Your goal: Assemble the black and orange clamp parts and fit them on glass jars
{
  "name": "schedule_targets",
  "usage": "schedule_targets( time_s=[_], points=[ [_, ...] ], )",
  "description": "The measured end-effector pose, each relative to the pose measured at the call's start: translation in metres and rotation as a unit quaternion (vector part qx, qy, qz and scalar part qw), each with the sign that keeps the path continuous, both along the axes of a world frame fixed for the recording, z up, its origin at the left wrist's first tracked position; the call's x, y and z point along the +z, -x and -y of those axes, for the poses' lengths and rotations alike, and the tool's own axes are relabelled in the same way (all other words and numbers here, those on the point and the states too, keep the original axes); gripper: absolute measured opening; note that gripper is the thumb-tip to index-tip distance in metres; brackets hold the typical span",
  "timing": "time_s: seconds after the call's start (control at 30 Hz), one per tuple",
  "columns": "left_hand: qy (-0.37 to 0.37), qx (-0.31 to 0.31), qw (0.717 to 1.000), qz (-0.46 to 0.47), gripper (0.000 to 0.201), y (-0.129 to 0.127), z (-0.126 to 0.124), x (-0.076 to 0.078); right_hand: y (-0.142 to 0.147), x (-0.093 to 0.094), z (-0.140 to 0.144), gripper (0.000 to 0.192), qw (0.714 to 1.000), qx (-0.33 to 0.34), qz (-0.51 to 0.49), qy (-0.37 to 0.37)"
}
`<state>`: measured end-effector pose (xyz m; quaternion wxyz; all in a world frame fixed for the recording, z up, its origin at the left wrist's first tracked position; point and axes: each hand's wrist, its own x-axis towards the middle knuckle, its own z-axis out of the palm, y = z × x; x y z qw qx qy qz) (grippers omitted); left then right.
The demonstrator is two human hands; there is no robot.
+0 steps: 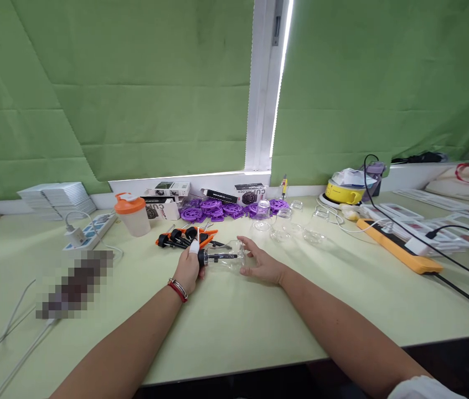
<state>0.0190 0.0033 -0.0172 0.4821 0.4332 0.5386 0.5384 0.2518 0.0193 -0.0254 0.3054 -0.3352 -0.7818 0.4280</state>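
A: Nearest first. What do your hands have?

B: Your left hand, red bracelet at the wrist, is closed around the black pump cap at one end of a clear glass bottle. A white wrap shows on one fingertip. Your right hand lies over the bottle's other end, fingers loosely curled, palm down, touching the glass. You're steadying it rather than gripping hard.

A: And the bottle itself?

B: On its side on the pale green table, between your two hands, with the pump's tube visible inside the glass.

A: Just beyond?

B: A small heap of spare black pump tops lying on something orange, just behind your left hand. To the left of it, a cup with an orange lid, then a white power strip with a plug in it. A blurred patch sits left of your left forearm; can't tell what it is.

A: To the right?

B: Several empty glass jars, standing apart from your right hand. Further right, a long orange power strip with black cables, and a yellow round device.

A: Back edge?

B: Purple plastic wheels in a row, small printed boxes on the sill, a stack of white cards far left, green blinds behind.
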Motion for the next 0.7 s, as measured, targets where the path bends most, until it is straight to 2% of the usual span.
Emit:
schedule_targets(
  time_s=[0.1, 0.33, 0.53, 0.7],
  points=[
    [-0.002, 0.001, 1.0, -0.001, 0.047, 0.0, 0.0, -0.001, 0.001, -0.002, -0.002, 0.085, 1.0, -0.002, 0.006, -0.01],
    [0.004, 0.004, 1.0, -0.008, 0.047, -0.001, 0.001, 0.001, -0.001, -0.01, -0.009, 0.079, 1.0, -0.011, 0.023, -0.002],
    [0.002, 0.006, 1.0, -0.018, 0.045, -0.002, 0.002, 0.001, 0.002, 0.0, -0.004, 0.063, 0.999, -0.023, 0.026, 0.024],
    [-0.008, -0.007, 1.0, -0.019, 0.046, -0.002, 0.003, 0.001, 0.005, 0.003, -0.003, 0.066, 0.998, -0.037, 0.006, 0.045]
  ],
)
